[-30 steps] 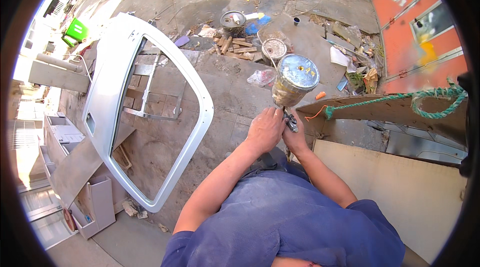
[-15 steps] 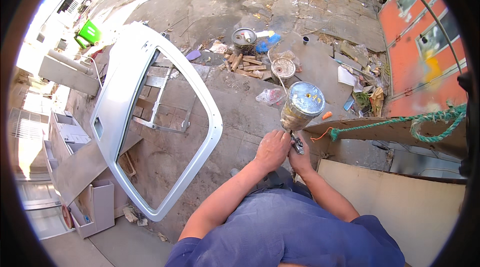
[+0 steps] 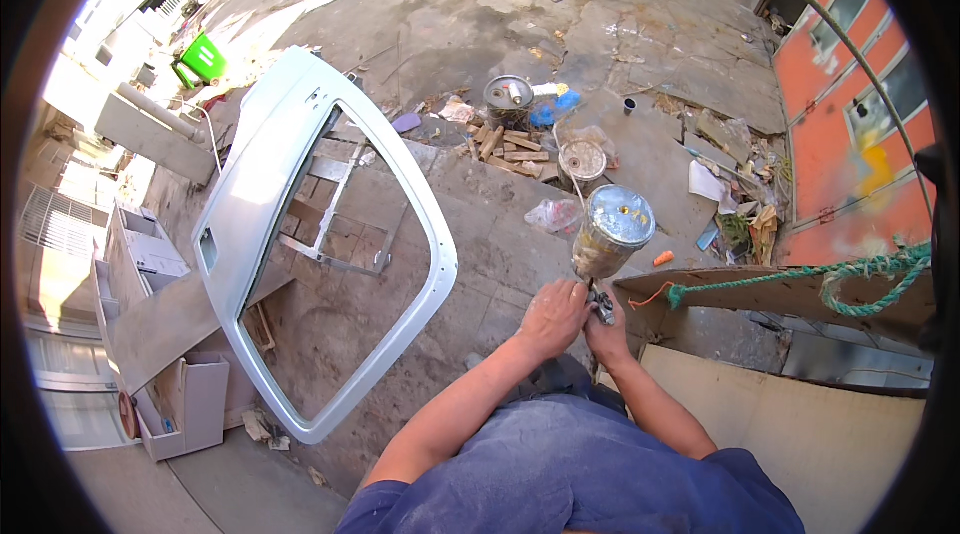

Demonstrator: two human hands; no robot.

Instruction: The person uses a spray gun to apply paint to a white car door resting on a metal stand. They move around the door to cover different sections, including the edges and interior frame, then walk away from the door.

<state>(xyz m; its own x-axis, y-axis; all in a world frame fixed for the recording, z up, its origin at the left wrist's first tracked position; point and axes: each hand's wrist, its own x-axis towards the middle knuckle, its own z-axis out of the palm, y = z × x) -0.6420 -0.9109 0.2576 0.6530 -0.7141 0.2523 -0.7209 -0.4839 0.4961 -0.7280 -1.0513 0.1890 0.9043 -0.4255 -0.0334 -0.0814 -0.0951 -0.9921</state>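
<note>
Two hands on one spray gun (image 3: pixel 602 310) here, folks. Our right hand (image 3: pixel 608 342) is wrapped round its handle; our left hand (image 3: pixel 556 318) is curled in at ten o'clock of it, knuckles up, and we can't tell what those fingers actually grip. The cup (image 3: pixel 610 234) sits on top at twelve, lid facing up at us. For handling it well, we'd let the right take the weight, keep the cup upright since it looks top-heavy, and work the left gently. We'd also mind the door (image 3: pixel 243 204) out at ten and the rope (image 3: pixel 780 284) between two and three.
</note>
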